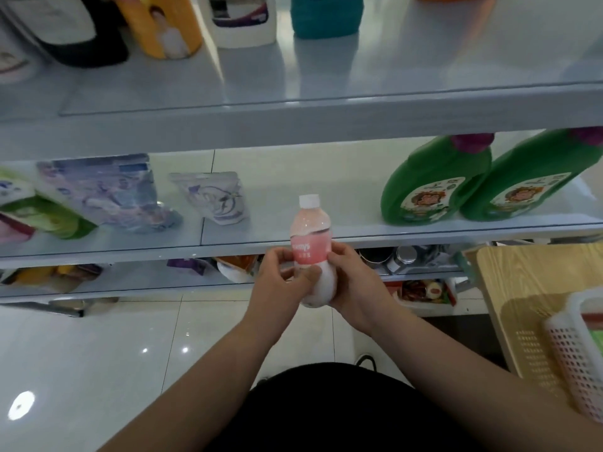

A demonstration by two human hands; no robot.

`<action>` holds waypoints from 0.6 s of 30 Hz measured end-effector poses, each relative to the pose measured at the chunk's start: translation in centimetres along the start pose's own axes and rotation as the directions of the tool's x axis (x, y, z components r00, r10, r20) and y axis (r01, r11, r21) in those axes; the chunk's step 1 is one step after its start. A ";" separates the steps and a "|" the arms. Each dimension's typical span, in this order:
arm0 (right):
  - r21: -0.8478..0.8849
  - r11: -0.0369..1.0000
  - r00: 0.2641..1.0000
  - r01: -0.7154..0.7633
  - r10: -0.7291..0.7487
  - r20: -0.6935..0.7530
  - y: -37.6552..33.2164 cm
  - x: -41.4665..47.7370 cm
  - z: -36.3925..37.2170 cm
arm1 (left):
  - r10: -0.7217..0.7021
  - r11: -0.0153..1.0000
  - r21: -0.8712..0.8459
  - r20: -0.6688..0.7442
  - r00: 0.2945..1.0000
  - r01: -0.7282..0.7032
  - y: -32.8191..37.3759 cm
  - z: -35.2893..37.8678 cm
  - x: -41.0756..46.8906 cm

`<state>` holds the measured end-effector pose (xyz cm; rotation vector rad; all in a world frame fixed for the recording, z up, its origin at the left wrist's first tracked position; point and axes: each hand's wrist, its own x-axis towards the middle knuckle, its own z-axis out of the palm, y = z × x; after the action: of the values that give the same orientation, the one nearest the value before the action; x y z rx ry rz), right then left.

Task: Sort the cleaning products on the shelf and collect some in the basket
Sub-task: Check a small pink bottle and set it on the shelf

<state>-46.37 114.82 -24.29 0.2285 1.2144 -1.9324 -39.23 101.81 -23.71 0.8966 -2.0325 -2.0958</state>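
Both hands [280, 279] [350, 282] grip pink-labelled bottle [311, 246], label writing blurred.

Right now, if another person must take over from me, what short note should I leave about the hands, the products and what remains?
The left hand and the right hand both have a grip on the pink-label bottle, upright, in front of the middle shelf.
On that shelf: green bottles at the right, pouches at the left.
The basket stands on the wooden table at the right; something is inside, unclear what.
Done: bottle in hand.
Left: put it on the shelf or in the basket, then sort the rest.
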 end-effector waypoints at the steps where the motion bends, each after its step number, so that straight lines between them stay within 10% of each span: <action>1: -0.013 0.999 0.999 0.041 -0.042 -0.014 0.7 -0.2 0.6 | -0.005 1.000 -0.016 0.042 0.999 0.006 -0.1 -0.8 -0.1; 10: -0.279 0.878 0.916 0.389 -0.401 0.017 4.1 -3.2 5.7 | 0.116 0.982 -0.176 0.272 0.955 -0.070 -0.2 -8.3 -1.8; 13: -0.419 0.821 0.910 0.387 -0.413 0.031 4.4 -3.9 6.8 | 0.020 0.945 -0.312 0.356 0.934 0.099 -0.7 -9.2 -2.6; 18: -0.122 0.932 0.937 0.342 -0.348 -0.037 5.2 -4.3 7.7 | -0.256 0.781 -0.451 0.401 0.879 0.433 -0.4 -9.1 -3.9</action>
<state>-37.83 109.87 -21.46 0.0086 1.4775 -2.1571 -31.75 95.55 -22.26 0.9269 -1.2971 -2.9669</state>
